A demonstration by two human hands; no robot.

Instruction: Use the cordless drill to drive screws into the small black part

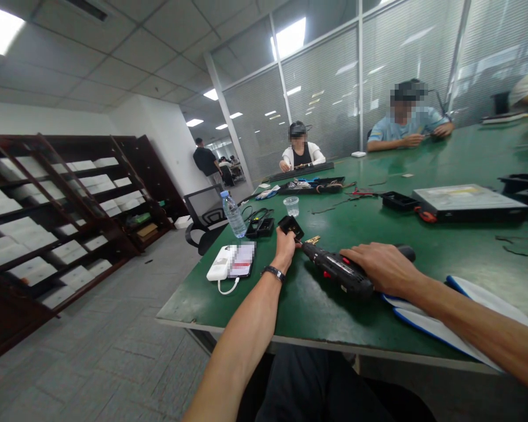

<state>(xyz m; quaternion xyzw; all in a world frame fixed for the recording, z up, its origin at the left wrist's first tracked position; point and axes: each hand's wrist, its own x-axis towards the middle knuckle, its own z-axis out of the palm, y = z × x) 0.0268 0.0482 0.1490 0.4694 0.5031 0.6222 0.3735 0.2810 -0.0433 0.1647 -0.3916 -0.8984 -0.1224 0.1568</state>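
Observation:
My right hand (381, 266) lies over a black and red electric screwdriver (339, 272) resting on the green table (325, 316), fingers wrapped around its body. The tool's tip points left toward a small black part (290, 225) that my left hand (285, 245) pinches and holds just above the tabletop. A small brass piece (312, 240) sits beside the tip. A dark band circles my left wrist.
A phone on a white power bank (231, 262), a water bottle (233, 214), a plastic cup (291, 206) and black trays (310, 186) lie on the table. A flat boxed device (464, 201) sits right. Two people work across the table. Dark shelving (61, 205) stands left.

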